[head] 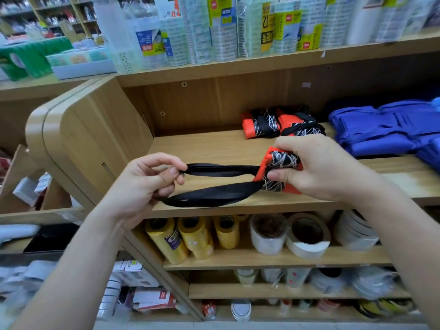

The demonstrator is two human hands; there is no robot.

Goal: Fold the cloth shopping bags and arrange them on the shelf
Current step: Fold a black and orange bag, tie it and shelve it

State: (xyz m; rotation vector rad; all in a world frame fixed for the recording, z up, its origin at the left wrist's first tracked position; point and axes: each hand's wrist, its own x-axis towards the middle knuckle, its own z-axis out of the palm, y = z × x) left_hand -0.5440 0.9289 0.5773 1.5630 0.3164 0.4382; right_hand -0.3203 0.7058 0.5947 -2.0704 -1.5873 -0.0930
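I hold the folded bag [283, 172] in the right hand [316, 167], fingers and thumb curled round the orange-and-black bundle just above the front of the shelf [214, 144]. The left hand [147, 184] pinches the black handles [214, 184], stretched taut to the left. If I wrap them slack or loosen the right grip, I judge the bundle will spring open, and a hard pull could drag the folds out. My right palm hides most of the bundle, so I cannot tell how tidy it is. The stacked bags [281, 125] behind look like two, perhaps more.
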